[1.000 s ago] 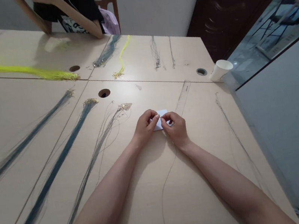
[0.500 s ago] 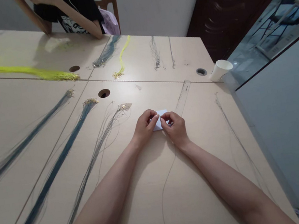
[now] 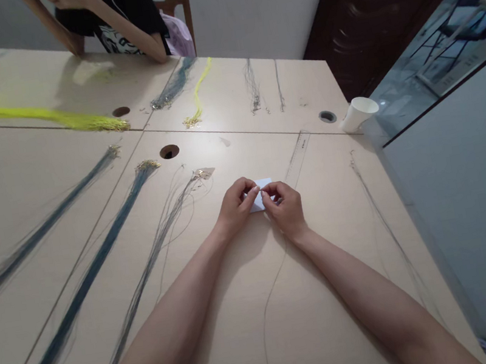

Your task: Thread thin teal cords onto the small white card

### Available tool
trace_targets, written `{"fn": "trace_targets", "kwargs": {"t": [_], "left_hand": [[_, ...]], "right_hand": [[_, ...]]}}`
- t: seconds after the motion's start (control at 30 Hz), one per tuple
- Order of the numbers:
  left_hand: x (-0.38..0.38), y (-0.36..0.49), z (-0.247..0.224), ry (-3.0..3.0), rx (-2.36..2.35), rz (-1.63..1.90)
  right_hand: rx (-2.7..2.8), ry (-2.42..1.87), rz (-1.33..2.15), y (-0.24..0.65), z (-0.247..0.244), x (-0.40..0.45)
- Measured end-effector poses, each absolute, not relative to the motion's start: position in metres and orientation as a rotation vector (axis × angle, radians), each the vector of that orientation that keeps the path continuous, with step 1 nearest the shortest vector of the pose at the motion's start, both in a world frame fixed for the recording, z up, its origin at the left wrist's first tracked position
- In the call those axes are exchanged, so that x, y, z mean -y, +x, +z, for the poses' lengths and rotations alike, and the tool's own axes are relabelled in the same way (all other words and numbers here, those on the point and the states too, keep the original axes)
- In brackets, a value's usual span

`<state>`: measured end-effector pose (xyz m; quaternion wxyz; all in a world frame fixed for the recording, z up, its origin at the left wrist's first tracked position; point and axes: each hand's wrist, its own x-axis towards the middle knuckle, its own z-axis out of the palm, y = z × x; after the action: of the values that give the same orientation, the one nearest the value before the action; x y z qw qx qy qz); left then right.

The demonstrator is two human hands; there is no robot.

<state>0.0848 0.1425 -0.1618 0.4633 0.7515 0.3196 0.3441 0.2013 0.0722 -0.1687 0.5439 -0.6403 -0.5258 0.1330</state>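
My left hand (image 3: 238, 206) and my right hand (image 3: 284, 206) meet at the middle of the table, thumbs and forefingers pinched close together. Whatever sits between the fingertips is too small to make out. Beneath them lies a small white card (image 3: 264, 183), partly covered by the hands. A thin line (image 3: 266, 301) runs from under my right hand down to the table's front edge. Behind my right hand lies a clear ruler (image 3: 298, 152), slanting away. Left of my hands, a bundle of grey lines (image 3: 155, 243) ends at small gold hooks (image 3: 202, 174).
Blue-grey bundles (image 3: 98, 260) and a yellow bundle (image 3: 43, 115) lie to the left. A white cup (image 3: 359, 113) stands near the right edge. More thin lines (image 3: 382, 218) lie at right. Across the table (image 3: 228, 319) a person (image 3: 125, 22) leans on their elbows.
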Motion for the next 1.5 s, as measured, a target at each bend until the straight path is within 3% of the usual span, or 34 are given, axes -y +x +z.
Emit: {"fn": "trace_targets", "kwargs": {"t": [1.5], "left_hand": [[-0.1385, 0.0858, -0.1585, 1.987, -0.725, 0.945]], "right_hand": [[1.138, -1.444, 0.619, 0.2061, -0.1724, -0.0743]]}}
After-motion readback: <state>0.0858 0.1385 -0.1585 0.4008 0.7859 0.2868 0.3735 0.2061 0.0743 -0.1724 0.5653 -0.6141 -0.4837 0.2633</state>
